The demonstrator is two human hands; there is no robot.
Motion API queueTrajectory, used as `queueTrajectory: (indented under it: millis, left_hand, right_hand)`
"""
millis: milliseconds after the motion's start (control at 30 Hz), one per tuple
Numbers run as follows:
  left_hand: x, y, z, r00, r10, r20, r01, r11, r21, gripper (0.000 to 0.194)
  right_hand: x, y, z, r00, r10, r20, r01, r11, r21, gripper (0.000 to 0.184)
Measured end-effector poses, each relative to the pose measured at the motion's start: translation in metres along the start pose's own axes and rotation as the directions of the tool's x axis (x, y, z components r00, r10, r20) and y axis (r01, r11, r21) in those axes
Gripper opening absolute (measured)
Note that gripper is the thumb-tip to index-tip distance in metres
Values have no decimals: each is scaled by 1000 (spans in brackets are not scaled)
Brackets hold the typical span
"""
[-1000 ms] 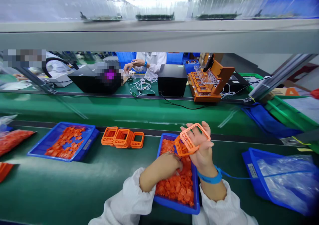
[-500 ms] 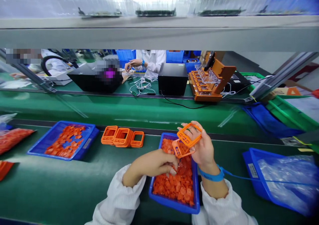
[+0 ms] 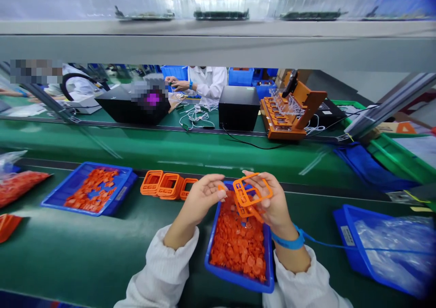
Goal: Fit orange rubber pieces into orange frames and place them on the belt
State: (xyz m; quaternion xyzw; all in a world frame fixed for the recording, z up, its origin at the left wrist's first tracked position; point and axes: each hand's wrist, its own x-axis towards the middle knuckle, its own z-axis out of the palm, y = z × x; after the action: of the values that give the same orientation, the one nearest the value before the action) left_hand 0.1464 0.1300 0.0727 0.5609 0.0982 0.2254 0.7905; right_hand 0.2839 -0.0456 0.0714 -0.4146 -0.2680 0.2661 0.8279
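My right hand (image 3: 275,203) is closed on orange plastic frames (image 3: 254,202), two of which show, one overlapping the other at an angle. Left of them, my left hand (image 3: 206,196) pinches a small orange piece (image 3: 221,188) between thumb and fingers, apart from the frames. Below both hands a blue bin (image 3: 238,280) holds a heap of small orange plastic pieces (image 3: 238,246). Beyond my left hand, stacks of similar orange frames (image 3: 166,185) lie on the green surface, the rightmost partly hidden by that hand.
At left sits a blue tray (image 3: 102,208) with flat orange pieces, beside a bag of orange parts (image 3: 22,185). A blue bin with clear plastic bags (image 3: 391,249) stands at right. Across the bench are a black box (image 3: 238,108), an orange fixture (image 3: 289,112) and a co-worker (image 3: 207,83).
My left hand has lifted out of the bin, moving up and left with a small orange piece. The frames in my right hand have turned and shifted slightly left.
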Motion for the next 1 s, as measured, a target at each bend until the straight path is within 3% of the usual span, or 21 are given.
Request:
queueTrajectory:
  millis: [67,167,300,400,600,733,1000]
  left_hand:
    - [1,-2,4,996,-48,-70,46,999,-27,48]
    - [3,-3,7,991,-78,-105,78,997,-10,44]
    - [2,-5,11,995,-1,-97,-3,999,-38,41]
    - [1,-8,15,996,-22,-88,13,995,-95,40]
    - [0,-8,17,986,-168,-12,165,976,-142,50]
    - [2,-8,9,952,-272,141,282,958,-58,54]
    - [5,-12,2,958,-212,192,218,976,-6,50]
  right_hand:
    - [0,1,1,999,-21,27,21,1000,21,76]
    - [0,2,2,992,-76,102,75,997,20,65]
    - [-1,5,0,964,-168,205,194,974,-115,61]
    - [-3,9,-1,943,-177,280,245,942,-229,59]
    - [-2,12,-2,918,-174,356,295,900,-321,55]
    - [0,6,-3,898,-169,406,338,856,-392,54]
    - [2,2,-2,855,-166,491,408,799,-441,51]
